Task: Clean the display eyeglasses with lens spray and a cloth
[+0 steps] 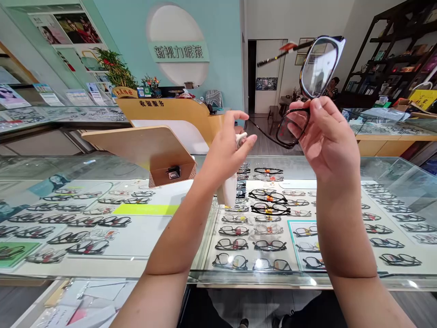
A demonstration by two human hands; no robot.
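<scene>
- Optician's shop, glass counter [102, 164] in front with rows of spectacle frames laid out beneath the pane; a teal wall and a wooden reception desk [170, 111] stand behind.
- Held up above the counter, the black-framed glasses [309, 86] sit at upper right, turned on end — their long axis runs steeply from the lower lens near the fingers up to the upper lens against the shelving.
- One temple arm [283, 51], with a red-orange tag on it, sticks out leftward from the top; the other trails left and down from the lower lens.
- Right hand [324, 136] is clamped on the lower rim, thumb across the front and fingers curled behind.
- Left hand [227, 152] is closed around a small white spray bottle [229, 189], its nozzle end [241, 138] by the fingertips and aimed right, toward the lower lens.
- So the glasses lie to the right of and slightly above the bottle, near but not touching — the two hands are apart, with the lower temple arm crossing the gap between them.
- A wooden countertop mirror [143, 148], seen from its back, stands on the counter just left of the left forearm.
- Writing: the oval wall sign [178, 51] reads "新视力眼镜"; the desk front carries "收银服务". Posters at upper left are too small to read.
- A person sits in the background at right, beside dark shelving [392, 50].
</scene>
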